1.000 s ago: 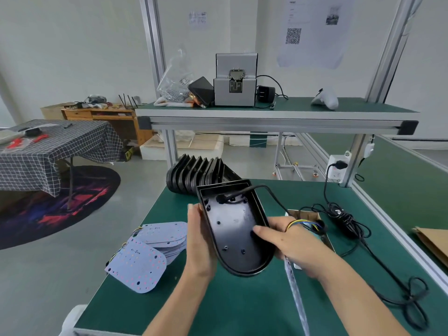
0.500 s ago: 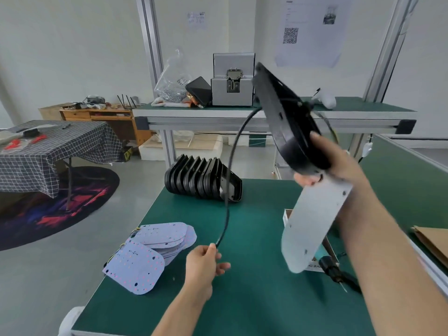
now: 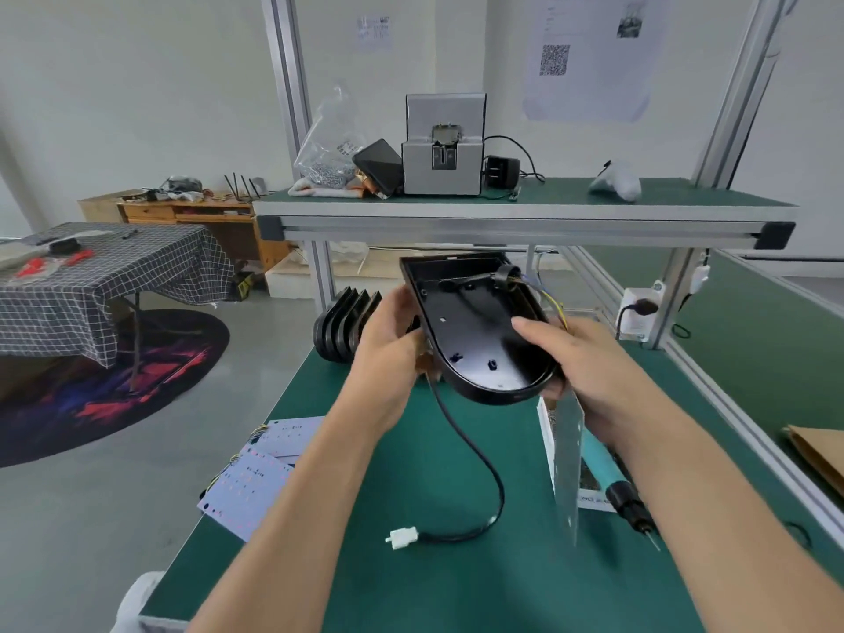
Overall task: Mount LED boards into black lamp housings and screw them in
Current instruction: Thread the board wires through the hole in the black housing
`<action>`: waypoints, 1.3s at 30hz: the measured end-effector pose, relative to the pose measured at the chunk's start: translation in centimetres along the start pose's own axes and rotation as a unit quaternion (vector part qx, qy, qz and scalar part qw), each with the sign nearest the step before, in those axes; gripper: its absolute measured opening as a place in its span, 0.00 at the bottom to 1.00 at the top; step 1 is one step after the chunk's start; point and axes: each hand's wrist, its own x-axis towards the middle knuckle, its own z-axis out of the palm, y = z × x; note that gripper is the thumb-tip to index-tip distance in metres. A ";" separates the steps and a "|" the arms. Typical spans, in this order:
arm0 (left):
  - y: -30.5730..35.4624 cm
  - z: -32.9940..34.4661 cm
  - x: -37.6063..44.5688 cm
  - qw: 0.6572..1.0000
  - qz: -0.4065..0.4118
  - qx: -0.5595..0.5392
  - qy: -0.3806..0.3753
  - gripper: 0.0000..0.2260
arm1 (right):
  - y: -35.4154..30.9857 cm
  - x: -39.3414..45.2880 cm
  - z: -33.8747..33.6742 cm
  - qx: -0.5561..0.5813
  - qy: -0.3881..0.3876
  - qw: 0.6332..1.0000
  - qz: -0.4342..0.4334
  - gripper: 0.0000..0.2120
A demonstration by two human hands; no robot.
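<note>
Two hands hold one black housing [image 3: 475, 331] above the green bench [image 3: 456, 587], hollow side up. Its shell is glossy, straight at the far end, rounded at the near end. Its cable [image 3: 470, 450] droops to a white plug [image 3: 402, 537]. Left hand [image 3: 388, 354] grips the left rim; right hand [image 3: 589, 363] curls over the right rim, also pinching a pale board [image 3: 567, 454] hanging edge-on. More boards [image 3: 255, 477] lie left. Beyond, housings [image 3: 342, 326] stand stacked. A wall sheet [image 3: 589, 57] bears a QR code; its text is unreadable.

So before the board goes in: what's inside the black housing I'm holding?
Inside the black housing: bare floor with screw bosses, and the cable entering at the top. The right hand covers its right edge.
</note>
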 end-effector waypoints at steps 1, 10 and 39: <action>-0.3 -0.1 0.1 0.999 -0.022 -0.023 -0.006 0.19 | 0.7 0.0 0.0 0.009 -0.002 1.000 -0.003 0.16; -4.6 0.2 -1.9 0.977 -0.148 -0.145 0.040 0.23 | 6.5 -0.8 1.0 -0.013 -0.055 0.998 0.004 0.20; -6.8 0.1 -2.6 0.965 -0.203 -0.161 0.028 0.34 | 7.0 1.3 4.9 -0.515 0.179 0.780 -0.308 0.11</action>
